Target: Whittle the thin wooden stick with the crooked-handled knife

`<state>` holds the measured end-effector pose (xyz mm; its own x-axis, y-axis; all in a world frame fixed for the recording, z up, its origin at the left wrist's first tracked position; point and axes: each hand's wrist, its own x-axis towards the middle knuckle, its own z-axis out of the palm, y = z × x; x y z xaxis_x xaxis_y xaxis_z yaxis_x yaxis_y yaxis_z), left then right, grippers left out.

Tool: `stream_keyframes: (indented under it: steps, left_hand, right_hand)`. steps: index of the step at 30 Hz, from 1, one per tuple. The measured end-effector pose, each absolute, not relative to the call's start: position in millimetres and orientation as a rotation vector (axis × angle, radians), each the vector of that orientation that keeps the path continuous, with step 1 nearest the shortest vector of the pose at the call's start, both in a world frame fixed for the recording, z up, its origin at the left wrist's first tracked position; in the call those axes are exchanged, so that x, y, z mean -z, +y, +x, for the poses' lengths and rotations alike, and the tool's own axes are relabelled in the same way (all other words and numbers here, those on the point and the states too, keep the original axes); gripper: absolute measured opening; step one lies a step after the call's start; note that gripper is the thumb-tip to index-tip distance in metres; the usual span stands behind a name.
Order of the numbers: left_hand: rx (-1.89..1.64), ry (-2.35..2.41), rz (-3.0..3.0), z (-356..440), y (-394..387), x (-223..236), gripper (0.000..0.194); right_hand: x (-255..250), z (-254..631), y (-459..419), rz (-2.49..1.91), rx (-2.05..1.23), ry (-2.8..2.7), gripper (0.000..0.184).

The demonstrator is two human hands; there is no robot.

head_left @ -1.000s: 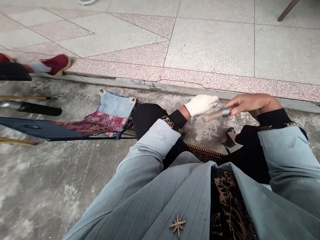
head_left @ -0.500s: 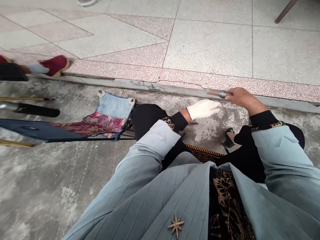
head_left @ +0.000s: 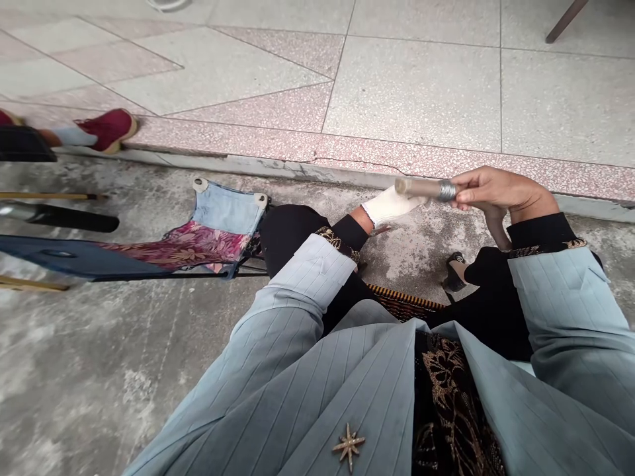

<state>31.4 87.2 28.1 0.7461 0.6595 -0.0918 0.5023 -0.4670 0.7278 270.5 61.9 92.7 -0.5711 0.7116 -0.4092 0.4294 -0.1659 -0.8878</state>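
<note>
My right hand, bare, is closed around one end of a pale brownish tube. Fine silvery wire is wound in a band on this tube, right by my fingertips. My left hand wears a white knitted glove and lies just behind and below the tube's free end. Its fingers look pressed together, but the tube covers part of them, and whatever they pinch is too small or hidden to make out. Both hands are above the concrete between my knees.
A raised tiled step runs across in front. To my left stands a low folding chair with floral and denim cloth. Another person's red shoe rests by the step's edge. I sit on a woven seat.
My right hand has turned, bringing the tube's free end left and in front of my gloved left hand. The left hand has shifted slightly left.
</note>
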Motion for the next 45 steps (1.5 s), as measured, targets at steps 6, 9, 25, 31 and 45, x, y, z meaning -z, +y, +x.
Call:
stream_keyframes:
  steps: [6, 9, 25, 31, 45]
  left_hand:
    - [-0.163, 0.802, 2.179, 33, 77, -30, 0.030]
    - [-0.085, 0.702, 2.231, 36, 68, -35, 0.028]
    - [-0.193, 0.943, 2.378, 19, 87, -35, 0.032]
    - [-0.180, 1.002, 2.278, 28, 81, -30, 0.035]
    - [-0.056, 0.845, 2.456, 24, 76, -39, 0.036]
  right_hand:
    - [-88, 268, 64, -1.307, -1.469, -1.404, 0.030]
    - [-79, 266, 70, -1.528, -1.286, -1.311, 0.022]
    - [-77, 271, 71, -1.543, -1.776, -2.484, 0.033]
    - [-96, 277, 61, -1.226, -1.606, -1.762, 0.042]
    - [-70, 269, 76, -2.087, -1.215, -2.359, 0.019]
